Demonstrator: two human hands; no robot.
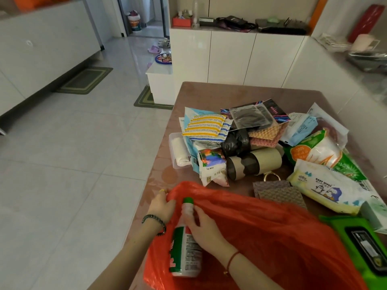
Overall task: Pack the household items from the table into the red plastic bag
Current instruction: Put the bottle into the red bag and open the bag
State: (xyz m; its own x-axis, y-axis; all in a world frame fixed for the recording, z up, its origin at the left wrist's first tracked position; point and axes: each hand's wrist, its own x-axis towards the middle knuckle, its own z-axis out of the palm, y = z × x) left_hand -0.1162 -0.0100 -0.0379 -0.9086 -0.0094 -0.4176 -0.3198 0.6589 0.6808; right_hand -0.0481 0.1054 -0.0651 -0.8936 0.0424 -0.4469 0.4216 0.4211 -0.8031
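Red film of the red plastic bag (261, 237) spreads across the near end of the table (209, 91), from six to four o'clock of the view. It runs off the bottom edge, so its full extent cannot be seen. Whether the bottle (186, 248), white with a green cap and a green and red label, already lies inside the bag's mouth or only on top of the plastic is hard to make out. Its small print is too blurred to read. At five o'clock a green pack (360, 248) is half covered by the bag and cut off by the frame. The left hand (162, 206), at seven o'clock, has its fingers curled on the bag's rim and pinches the plastic. The right hand (201, 225), just beside it, wraps its fingers round the bottle's shoulder below the cap. Further up the table, toward one o'clock, the remaining goods lie heaped and overlapping: a baby wipes pack (322, 189), cardboard tubes (251, 164) wound with black bags, and striped scouring pads (203, 126).
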